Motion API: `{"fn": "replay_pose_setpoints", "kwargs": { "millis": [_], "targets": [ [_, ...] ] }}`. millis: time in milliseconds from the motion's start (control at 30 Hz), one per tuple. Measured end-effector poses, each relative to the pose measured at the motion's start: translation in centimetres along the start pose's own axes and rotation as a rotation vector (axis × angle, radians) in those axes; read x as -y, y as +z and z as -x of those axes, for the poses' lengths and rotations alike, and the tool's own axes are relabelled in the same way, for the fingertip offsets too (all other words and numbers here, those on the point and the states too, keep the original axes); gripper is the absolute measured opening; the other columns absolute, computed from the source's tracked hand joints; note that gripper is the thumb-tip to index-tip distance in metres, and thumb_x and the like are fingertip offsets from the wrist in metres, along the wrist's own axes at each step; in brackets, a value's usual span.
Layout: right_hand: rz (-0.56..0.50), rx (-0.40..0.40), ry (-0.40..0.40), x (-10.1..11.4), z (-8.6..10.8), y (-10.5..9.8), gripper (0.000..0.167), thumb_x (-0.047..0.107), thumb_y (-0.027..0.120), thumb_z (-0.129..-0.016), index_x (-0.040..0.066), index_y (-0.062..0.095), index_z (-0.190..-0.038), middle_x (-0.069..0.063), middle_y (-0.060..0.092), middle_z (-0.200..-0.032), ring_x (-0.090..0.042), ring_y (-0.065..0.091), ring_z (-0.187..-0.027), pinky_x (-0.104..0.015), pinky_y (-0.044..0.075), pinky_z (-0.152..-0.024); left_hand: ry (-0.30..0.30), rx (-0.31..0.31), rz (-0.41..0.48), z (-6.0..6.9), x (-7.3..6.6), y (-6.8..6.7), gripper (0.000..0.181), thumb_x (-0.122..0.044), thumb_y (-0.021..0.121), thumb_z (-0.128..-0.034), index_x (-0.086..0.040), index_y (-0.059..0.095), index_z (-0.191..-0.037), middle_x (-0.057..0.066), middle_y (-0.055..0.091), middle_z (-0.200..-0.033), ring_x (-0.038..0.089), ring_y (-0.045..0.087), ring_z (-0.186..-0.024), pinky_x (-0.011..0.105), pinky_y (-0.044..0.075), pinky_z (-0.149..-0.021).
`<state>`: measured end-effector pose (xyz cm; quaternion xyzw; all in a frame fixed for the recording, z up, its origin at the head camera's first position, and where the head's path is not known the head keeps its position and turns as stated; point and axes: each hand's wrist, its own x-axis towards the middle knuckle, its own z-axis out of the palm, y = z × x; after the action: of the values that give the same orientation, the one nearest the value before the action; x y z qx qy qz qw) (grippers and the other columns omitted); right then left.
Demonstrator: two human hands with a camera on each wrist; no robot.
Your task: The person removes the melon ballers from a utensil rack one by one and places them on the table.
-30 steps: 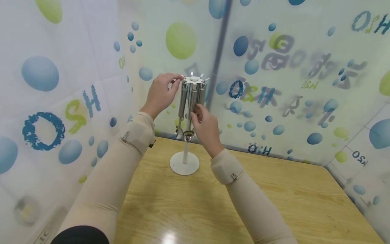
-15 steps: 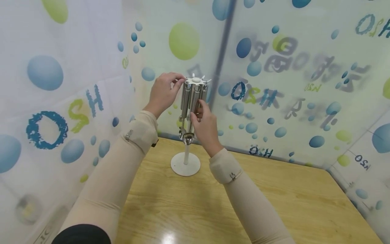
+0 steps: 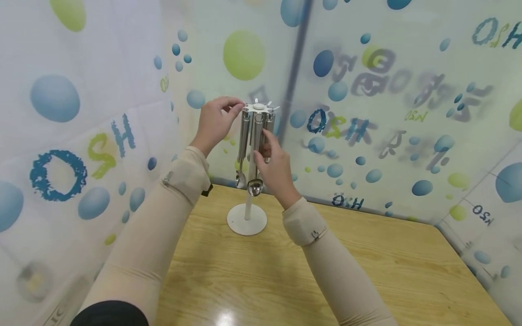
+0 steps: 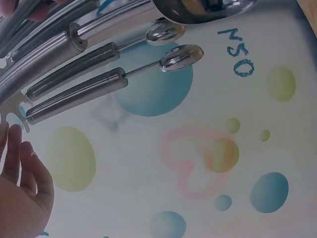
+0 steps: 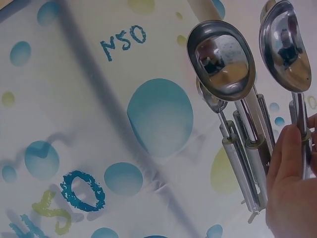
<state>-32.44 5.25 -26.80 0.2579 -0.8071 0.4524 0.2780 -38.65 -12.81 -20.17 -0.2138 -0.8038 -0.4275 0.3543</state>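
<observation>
A white stand [image 3: 247, 218] with a round base bears several hanging stainless steel utensils below its toothed top plate [image 3: 258, 107]. My left hand [image 3: 216, 122] pinches the plate's left edge between thumb and fingertips. My right hand [image 3: 276, 165] holds the handle of a steel scoop [image 3: 255, 187] with thumb and curled fingers. Another scoop [image 3: 240, 180] hangs to its left. In the left wrist view, slim spoons [image 4: 183, 57] with small oval bowls hang near my left fingertips. The right wrist view has the held scoop [image 5: 285, 47] beside a second oval bowl; my fingers are partly cut off there.
Under the stand is a wooden table [image 3: 326, 271]. A white curtain [image 3: 367, 149] with blue and green dots and lettering rises behind it, and another curtain [image 3: 102, 90] stands close on the left. A dark rounded object [image 3: 110, 313] shows at the lower left.
The hanging utensils have turned slightly; the front scoop's bowl has swung a little right and down, away from the scoop beside it. Both hands stay nearly in place.
</observation>
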Motion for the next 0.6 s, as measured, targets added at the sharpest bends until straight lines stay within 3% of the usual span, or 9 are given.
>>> {"fn": "replay_pose_setpoints", "kwargs": {
  "millis": [167,600],
  "targets": [
    [0.008,0.010,-0.004,0.4,0.0,0.0,0.058,0.006,0.063,-0.101,0.003,0.039,-0.153,-0.017,0.067,-0.107,-0.025,0.068,-0.092,-0.036,0.058,-0.074,-0.067,0.003,0.058,0.3,0.0,-0.3,0.027,-0.030,0.064,-0.1019,-0.010,0.076,-0.117,0.004,0.073,-0.113,0.015,0.059,-0.090,0.024,0.043,-0.073],
    [0.002,0.014,0.024,1.1,0.2,-0.5,0.057,0.007,0.064,-0.100,0.005,0.040,-0.153,-0.018,0.069,-0.111,-0.026,0.068,-0.095,-0.037,0.059,-0.076,-0.067,0.011,0.037,0.2,-0.3,-0.1,0.024,-0.027,0.063,-0.1027,-0.010,0.076,-0.115,0.006,0.073,-0.108,0.018,0.061,-0.090,0.027,0.045,-0.076]
  ]
}}
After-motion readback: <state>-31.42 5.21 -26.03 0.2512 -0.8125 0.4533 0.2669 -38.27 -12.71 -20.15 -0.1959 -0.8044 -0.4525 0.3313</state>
